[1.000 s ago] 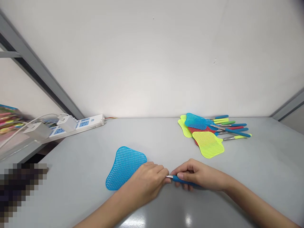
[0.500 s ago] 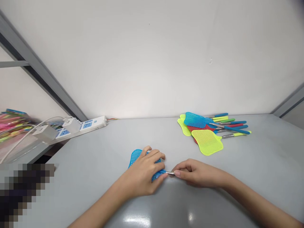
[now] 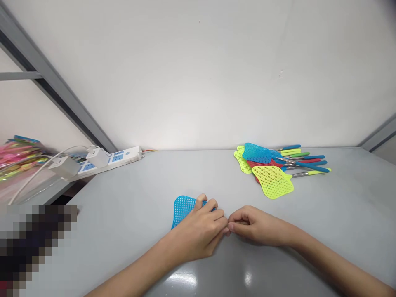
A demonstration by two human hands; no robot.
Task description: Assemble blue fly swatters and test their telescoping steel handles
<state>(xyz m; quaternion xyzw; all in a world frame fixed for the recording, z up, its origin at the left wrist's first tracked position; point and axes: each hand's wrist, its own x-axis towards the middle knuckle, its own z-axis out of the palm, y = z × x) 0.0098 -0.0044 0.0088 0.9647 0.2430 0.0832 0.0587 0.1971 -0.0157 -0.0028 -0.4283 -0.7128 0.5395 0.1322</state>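
A blue fly swatter (image 3: 183, 208) lies in front of me, its perforated head showing left of my hands. My left hand (image 3: 207, 227) lies over part of that head, with thumb and forefinger pinched at the swatter's neck. Against those fingertips, my right hand (image 3: 252, 225) pinches the swatter's handle, which the fingers hide. Farther back on the right is a pile of fly swatters, a yellow-green one (image 3: 275, 182) in front, a blue one (image 3: 256, 152) on top and a red one (image 3: 266, 164) between.
The grey table (image 3: 139, 194) meets a white wall at the back. At its left edge lies a white power strip (image 3: 130, 154) with plugged-in adapters (image 3: 98, 157) and a cable. Colourful wrapped packages (image 3: 21, 159) lie beyond, to the left.
My left hand has slid right along the swatter from its head to its neck, and its fingertips now meet my right hand. The metal shaft is now covered. The view has shifted slightly.
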